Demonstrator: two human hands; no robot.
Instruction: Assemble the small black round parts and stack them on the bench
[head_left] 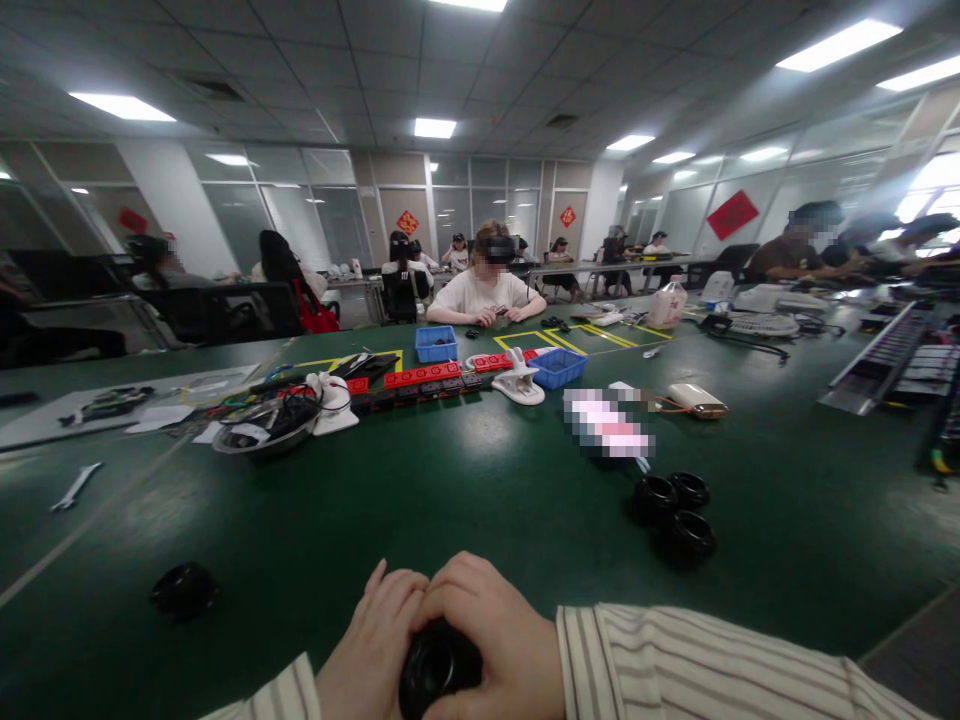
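Both hands are close together at the near edge of the green table. My right hand wraps round a glossy black tyre-like ring, its fingers over the top and its thumb along the front. My left hand presses against the ring's left side, with the fingertips partly covered by the right hand. The ring's dark central opening faces me. On the left lies a similar black ring. Three more sit in a cluster to the right, one of them a black ring nearest me.
A red power strip runs across the table between a metal bowl of cables and a blue basket. Another blue basket stands behind it. A wrench lies left. Across the table sits a co-worker.
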